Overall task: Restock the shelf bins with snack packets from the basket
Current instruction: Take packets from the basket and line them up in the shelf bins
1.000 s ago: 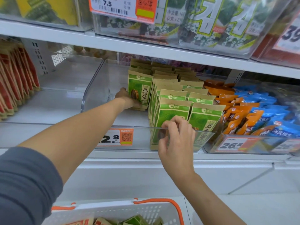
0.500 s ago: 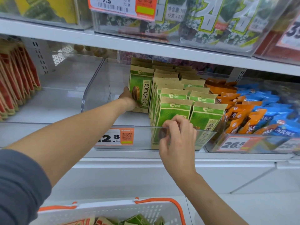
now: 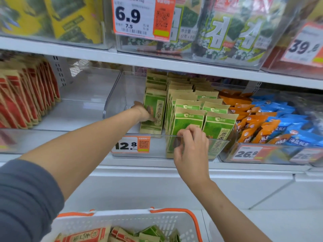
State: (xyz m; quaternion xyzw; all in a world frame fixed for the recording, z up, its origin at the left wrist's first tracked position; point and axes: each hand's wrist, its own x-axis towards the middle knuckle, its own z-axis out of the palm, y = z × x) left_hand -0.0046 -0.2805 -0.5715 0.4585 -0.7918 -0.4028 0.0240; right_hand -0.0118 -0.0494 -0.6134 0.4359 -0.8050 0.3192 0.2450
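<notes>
Tags: 12.8 tag on the clear bin, 26.8 tag to the right, 6.9 tag up top (7.5 printed beneath). L hand reaches far in and grips an upright green packet left of the rows. R hand is near, fingers hooked over the front lip, thumb outside, pinching it. Basket below holds more pkts. Vs 0.5 s ago: hands in the same spots, view tilted up.

a grey-blue sleeve, possibly knit, is being worn on the left upper arm; both forearms are being left bare.
</notes>
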